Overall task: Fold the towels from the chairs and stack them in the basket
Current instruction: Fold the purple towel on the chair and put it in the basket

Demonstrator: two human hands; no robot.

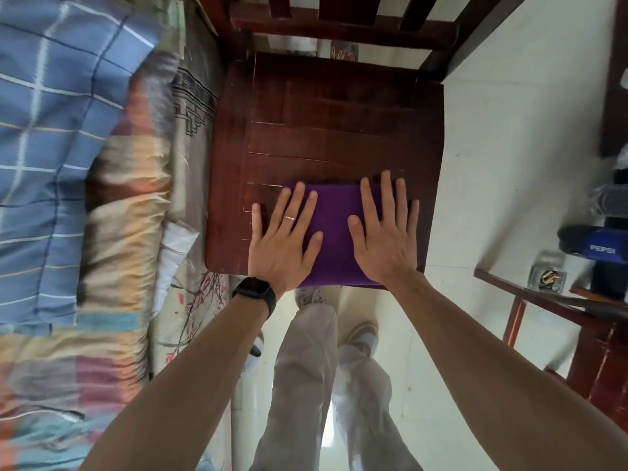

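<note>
A purple towel (334, 229), folded into a small rectangle, lies on the near edge of a dark wooden chair seat (326, 130). My left hand (283, 243) rests flat on the towel's left side, fingers spread, its thumb side on the wood. My right hand (385, 236) lies flat on the towel's right side, fingers spread too. Both palms press down and neither grips the cloth. No basket is in view.
A bed with blue checked and striped bedding (68, 164) runs along the left, close to the chair. A low wooden table (557, 307) with a glass ashtray (547, 278) and a Pepsi bottle (593, 244) stands at the right. White tiled floor (509, 147) lies between.
</note>
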